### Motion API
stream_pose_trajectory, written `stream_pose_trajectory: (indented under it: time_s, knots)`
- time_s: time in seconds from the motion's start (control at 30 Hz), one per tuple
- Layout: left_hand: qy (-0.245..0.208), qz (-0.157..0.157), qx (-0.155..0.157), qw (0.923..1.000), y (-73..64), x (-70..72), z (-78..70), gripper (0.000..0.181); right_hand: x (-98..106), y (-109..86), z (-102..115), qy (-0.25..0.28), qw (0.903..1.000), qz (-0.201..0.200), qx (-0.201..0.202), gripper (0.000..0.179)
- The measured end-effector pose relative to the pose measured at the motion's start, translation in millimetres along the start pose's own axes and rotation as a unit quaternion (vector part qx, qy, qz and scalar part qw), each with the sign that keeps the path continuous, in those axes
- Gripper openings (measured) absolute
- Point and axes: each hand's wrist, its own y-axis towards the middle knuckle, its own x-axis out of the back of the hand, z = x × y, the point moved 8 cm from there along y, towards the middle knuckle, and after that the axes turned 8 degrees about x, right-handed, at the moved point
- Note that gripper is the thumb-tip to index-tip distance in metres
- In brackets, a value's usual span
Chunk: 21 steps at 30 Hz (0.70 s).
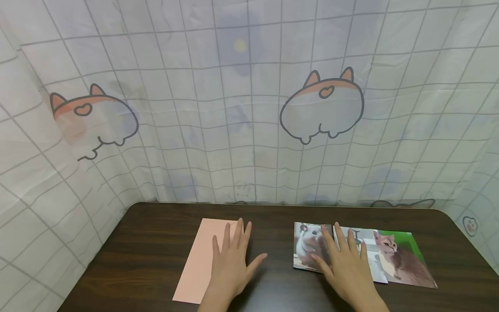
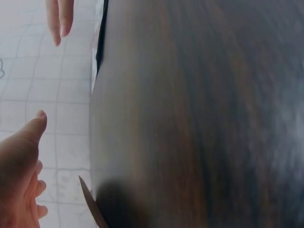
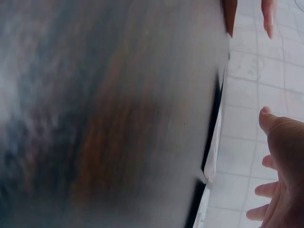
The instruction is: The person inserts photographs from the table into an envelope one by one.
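Note:
Fingers spread and straight, my left hand [image 1: 231, 264] is over the right part of a pink sheet of paper [image 1: 192, 264] in the head view. My right hand [image 1: 348, 264], also with fingers spread, is over two picture sheets lying side by side. One is a smaller picture of a hamster [image 1: 306, 245]; the other, wider one is a picture of a cat [image 1: 403, 260] with a green corner. Whether either palm touches the paper is hard to tell. In the wrist views the left hand [image 2: 19, 175] and right hand [image 3: 287, 166] hold nothing.
A dark wood-grain table [image 1: 128, 260] carries the papers. Behind it and at both sides hangs a white gridded curtain [image 1: 257, 160] with cartoon corgi prints. The table's rounded back corners show at left and right.

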Motion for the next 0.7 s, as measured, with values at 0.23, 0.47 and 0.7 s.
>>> stream_pose_trajectory:
  time_s: [0.23, 0.47, 0.7]
  knots:
    - [0.008, -0.002, 0.001, 1.0000, -1.1, 5.0, 13.2, 0.085, -1, 3.2, -6, 0.003, 1.0000, 0.006, 0.002, 0.074]
    - [-0.006, 0.010, 0.021, 0.9997, -3.2, 6.2, 32.3, 0.080, 0, 6.8, -9, 0.003, 1.0000, 0.003, 0.008, 0.074]
    - [-0.008, 0.007, 0.034, 0.9994, -5.2, 11.0, 40.5, 0.076, -1, 13.0, -14, 0.014, 0.9998, 0.012, 0.010, 0.075]
